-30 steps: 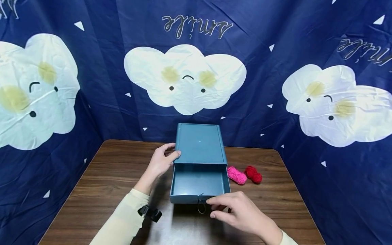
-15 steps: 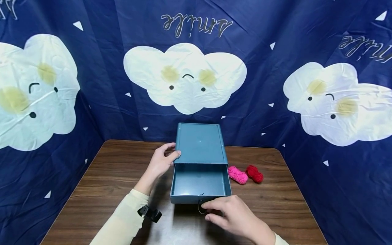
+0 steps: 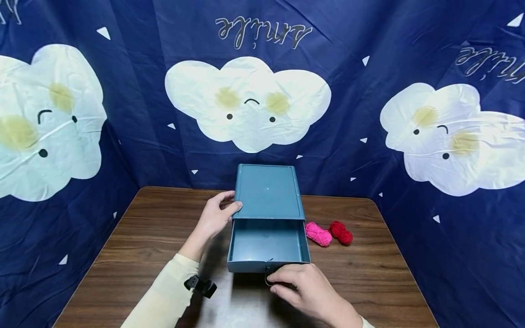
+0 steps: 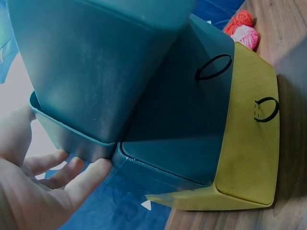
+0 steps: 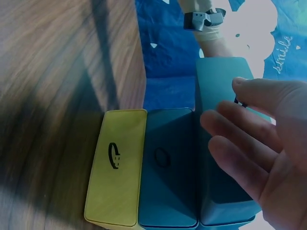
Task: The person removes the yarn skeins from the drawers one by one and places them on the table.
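The right hand [image 5: 285, 165] partly covers a teal rectangular plastic drawer [image 5: 216, 86]. Adjacent: a dark-teal box [image 5: 168, 134] and a yellow box [image 5: 115, 194], each with a black loop [image 5: 111, 155].

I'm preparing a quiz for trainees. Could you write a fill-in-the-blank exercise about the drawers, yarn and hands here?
In the stack, the open drawer sits at the ____.
The bottom drawer is coloured ____.
Beside the pink yarn lies a second yarn bundle, coloured ____.
The hand touching the top casing is the person's ____ one.

Missing words: top; yellow; red; left.
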`<control>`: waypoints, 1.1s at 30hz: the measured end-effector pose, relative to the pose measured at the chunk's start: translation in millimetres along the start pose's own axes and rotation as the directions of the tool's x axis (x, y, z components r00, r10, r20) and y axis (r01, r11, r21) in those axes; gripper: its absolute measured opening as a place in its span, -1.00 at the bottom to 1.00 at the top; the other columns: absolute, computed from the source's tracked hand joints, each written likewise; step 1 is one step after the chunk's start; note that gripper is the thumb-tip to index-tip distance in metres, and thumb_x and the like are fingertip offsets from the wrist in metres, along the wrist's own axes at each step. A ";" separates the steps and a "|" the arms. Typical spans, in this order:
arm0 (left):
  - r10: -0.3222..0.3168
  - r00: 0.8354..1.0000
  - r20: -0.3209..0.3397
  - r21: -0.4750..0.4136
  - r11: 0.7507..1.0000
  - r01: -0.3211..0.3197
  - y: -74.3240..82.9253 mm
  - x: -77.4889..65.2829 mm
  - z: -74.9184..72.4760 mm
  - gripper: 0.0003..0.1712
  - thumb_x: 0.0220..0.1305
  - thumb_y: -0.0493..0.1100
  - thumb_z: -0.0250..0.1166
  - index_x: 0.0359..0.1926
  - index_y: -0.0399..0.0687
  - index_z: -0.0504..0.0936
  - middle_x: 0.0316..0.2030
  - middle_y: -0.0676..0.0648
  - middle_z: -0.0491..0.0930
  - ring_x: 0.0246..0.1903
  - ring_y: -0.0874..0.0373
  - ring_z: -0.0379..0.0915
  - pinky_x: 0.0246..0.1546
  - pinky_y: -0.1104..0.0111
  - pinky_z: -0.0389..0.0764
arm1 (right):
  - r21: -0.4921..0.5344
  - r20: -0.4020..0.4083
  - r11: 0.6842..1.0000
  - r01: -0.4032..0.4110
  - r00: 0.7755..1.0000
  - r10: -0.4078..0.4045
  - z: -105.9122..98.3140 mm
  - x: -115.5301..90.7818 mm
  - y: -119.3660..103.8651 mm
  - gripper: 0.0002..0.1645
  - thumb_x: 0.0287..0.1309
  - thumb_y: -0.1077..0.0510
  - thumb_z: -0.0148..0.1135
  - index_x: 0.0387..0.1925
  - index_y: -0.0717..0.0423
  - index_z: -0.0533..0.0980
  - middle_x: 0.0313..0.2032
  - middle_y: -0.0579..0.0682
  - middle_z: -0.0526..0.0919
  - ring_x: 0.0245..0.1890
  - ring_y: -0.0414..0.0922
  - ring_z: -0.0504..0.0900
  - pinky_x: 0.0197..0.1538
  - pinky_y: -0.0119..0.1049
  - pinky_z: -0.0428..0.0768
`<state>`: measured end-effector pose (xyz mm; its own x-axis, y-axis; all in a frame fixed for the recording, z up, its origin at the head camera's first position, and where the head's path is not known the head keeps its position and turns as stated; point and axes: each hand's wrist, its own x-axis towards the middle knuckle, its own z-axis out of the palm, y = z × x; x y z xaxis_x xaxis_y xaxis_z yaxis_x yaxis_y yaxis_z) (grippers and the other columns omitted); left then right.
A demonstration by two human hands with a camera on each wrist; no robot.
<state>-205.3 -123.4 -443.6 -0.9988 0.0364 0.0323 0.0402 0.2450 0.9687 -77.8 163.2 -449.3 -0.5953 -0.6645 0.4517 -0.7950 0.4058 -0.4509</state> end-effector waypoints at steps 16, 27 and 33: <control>0.002 1.000 0.025 0.018 1.000 -0.002 0.1 1.5 -3.1 -0.32 0.40 -0.04 0.35 0.43 -0.18 0.42 0.26 -0.26 0.54 0.18 -0.12 0.53 -0.17 0.31 0.67 | 0.020 -0.119 0.999 -0.040 0.992 0.042 6.2 5.9 0.7 -0.82 0.22 0.04 0.48 -0.12 -0.15 0.74 -0.17 -0.31 0.78 -0.12 -0.39 0.72 -0.21 -0.59 0.61; 0.004 0.999 0.048 0.045 0.999 -0.007 -0.3 4.5 -7.8 -0.29 0.42 -0.02 0.32 0.47 -0.19 0.38 0.29 -0.27 0.51 0.23 -0.15 0.50 -0.06 0.17 0.71 | 0.053 -0.125 0.993 -0.107 0.986 0.113 5.5 15.3 4.8 -0.84 0.24 0.03 0.47 -0.14 -0.14 0.76 -0.16 -0.33 0.77 -0.10 -0.40 0.71 -0.05 -0.51 0.65; 0.001 0.998 0.059 0.038 0.999 -0.003 0.0 5.1 -7.5 -0.29 0.42 -0.03 0.32 0.47 -0.20 0.37 0.29 -0.27 0.51 0.23 -0.15 0.50 -0.05 0.17 0.72 | 0.079 -0.138 0.993 -0.089 0.985 0.100 6.5 20.0 9.5 -0.84 0.21 0.10 0.49 -0.17 -0.18 0.76 -0.19 -0.30 0.78 -0.13 -0.37 0.72 -0.07 -0.51 0.65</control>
<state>-210.6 -130.4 -441.5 -0.9955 0.0932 0.0186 0.0443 0.2816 0.9585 -96.4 149.7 -449.5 -0.6818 -0.5280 0.5063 -0.7270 0.4129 -0.5486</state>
